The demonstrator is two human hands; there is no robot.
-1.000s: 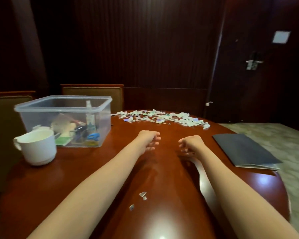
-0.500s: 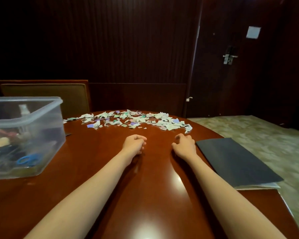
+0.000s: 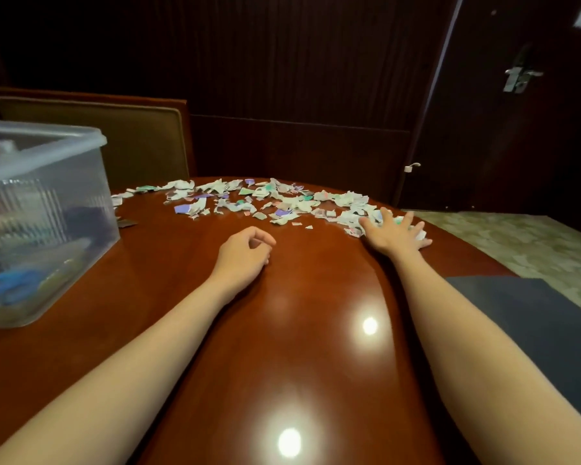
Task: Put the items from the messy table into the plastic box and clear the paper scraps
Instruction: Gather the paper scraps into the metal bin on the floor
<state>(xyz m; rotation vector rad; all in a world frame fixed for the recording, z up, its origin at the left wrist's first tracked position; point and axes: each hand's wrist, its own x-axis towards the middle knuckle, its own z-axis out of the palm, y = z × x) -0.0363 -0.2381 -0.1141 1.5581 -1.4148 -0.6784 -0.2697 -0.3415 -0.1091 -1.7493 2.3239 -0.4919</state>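
Scraps (image 3: 265,199): a long band of torn paper, mostly white with some purple and green bits, lies across the far side of the table (image 3: 299,313), running from just beside the box to the far right edge. A few stray bits lie a little nearer than the main band.

Right hand (image 3: 394,234): palm down, fingers spread wide, laid flat on the right end of the scraps. Paper shows under and between the fingers. It pinches nothing.

Left hand (image 3: 245,251): resting on bare tabletop near the middle of the band, just short of the closest bits and not touching them. The fingers are loosely curled toward the thumb, and nothing is seen in them.

Box (image 3: 47,209): clear plastic, lid off, standing on the left side of the table, well apart from both hands. Its contents are blurred. A blue item (image 3: 10,283) lies at the bottom, and the rest cannot be made out.

Folder (image 3: 534,317): dark, flat, on the right side of the table, beside the right forearm.

Surroundings: a padded chair (image 3: 114,139) stands behind the box, against dark wall panelling. A dark door (image 3: 517,129) with a metal handle (image 3: 519,77) is at the far right, with patterned floor (image 3: 534,236) below it. Two ceiling lights reflect off the polished tabletop between the forearms.
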